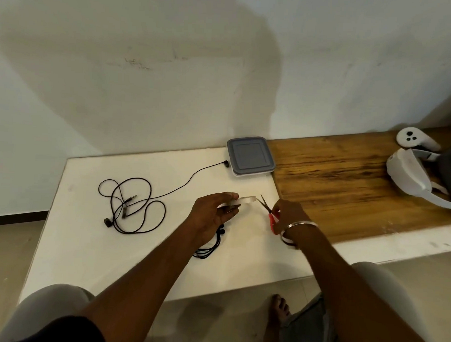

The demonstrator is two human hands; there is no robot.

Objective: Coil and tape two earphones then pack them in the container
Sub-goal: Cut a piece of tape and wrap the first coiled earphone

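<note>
I put the job at under halfway. My left hand [215,211] is curled round the clear tape [240,200], pinching it between thumb and fingers with a length sticking out toward three o'clock. My right hand [288,212] grips the red-handled scissors [269,211]; the blades stand apart just beside the tape's free end, not yet closed on it. I judge this to be the cutting of a strip.

One earphone, the coiled earphone [210,247], lies bundled on the white counter [91,255] at six o'clock from my left hand, partly under the wrist. I cannot tell whether any tape is on it.

The loose earphone [132,205] sprawls in open loops at nine o'clock from that hand, one lead running up to end just beside the container [250,156]. It has yet to be coiled and taped.

The container sits at twelve o'clock with its grey lid on. The coiled earphone plainly isn't packed, so opening and packing remain.
</note>
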